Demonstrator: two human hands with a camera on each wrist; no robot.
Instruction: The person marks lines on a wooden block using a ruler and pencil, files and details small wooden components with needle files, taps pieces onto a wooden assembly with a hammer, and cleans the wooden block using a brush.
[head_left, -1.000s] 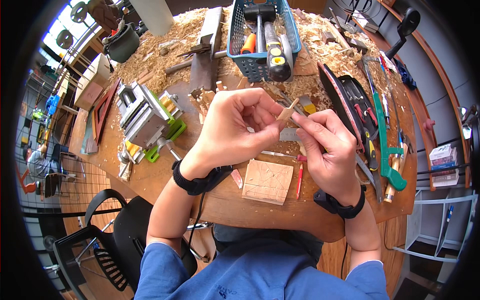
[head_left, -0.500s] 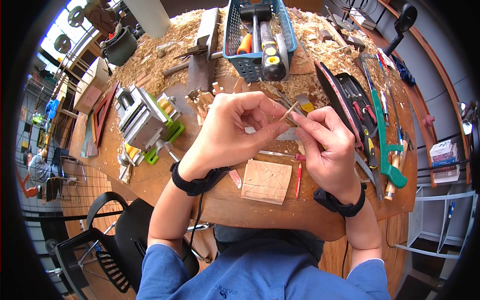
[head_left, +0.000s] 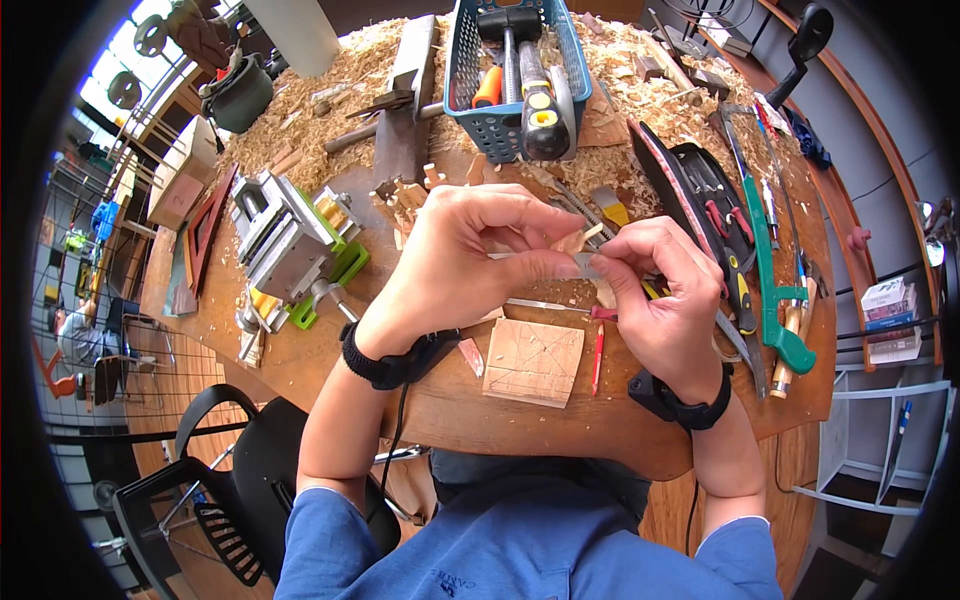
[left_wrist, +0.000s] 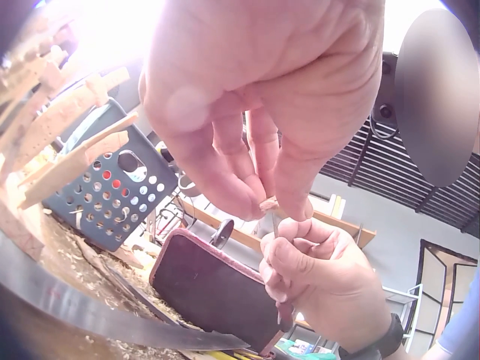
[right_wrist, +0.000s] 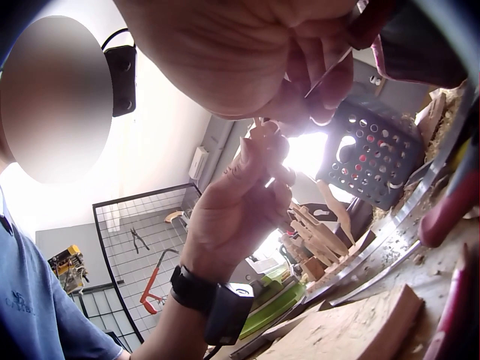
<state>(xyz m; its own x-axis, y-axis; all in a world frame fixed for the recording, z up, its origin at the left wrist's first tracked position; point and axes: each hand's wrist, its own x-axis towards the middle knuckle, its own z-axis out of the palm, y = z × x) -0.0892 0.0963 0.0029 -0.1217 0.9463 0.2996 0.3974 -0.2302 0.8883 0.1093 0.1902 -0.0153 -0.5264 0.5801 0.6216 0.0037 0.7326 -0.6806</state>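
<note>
In the head view my left hand (head_left: pixel 465 255) pinches a small pale piece of wood (head_left: pixel 570 243) between thumb and fingertips, above the table. Close beside it, my right hand (head_left: pixel 668 305) has its fingers curled round a slim carving tool. The tool's thin blade (right_wrist: pixel 328 75) and dark red handle (right_wrist: pixel 366 28) show in the right wrist view. Seen from the left wrist, the blade tip points up at the wood piece (left_wrist: pixel 268 204). Below the hands lies a square wooden board (head_left: pixel 535 362) with pencil lines across it.
A red pencil (head_left: pixel 598 362) and a red-handled tool (head_left: pixel 603 313) lie near the board. Behind stands a blue basket (head_left: pixel 490 130) of tools among wood shavings (head_left: pixel 330 100). A metal vise (head_left: pixel 285 235) is at left; a green-handled saw (head_left: pixel 788 350) and tool case (head_left: pixel 690 195) at right.
The wood piece has turned and tipped in my left fingers. My right fingertips have drawn slightly back to the right, opening a gap between the hands.
</note>
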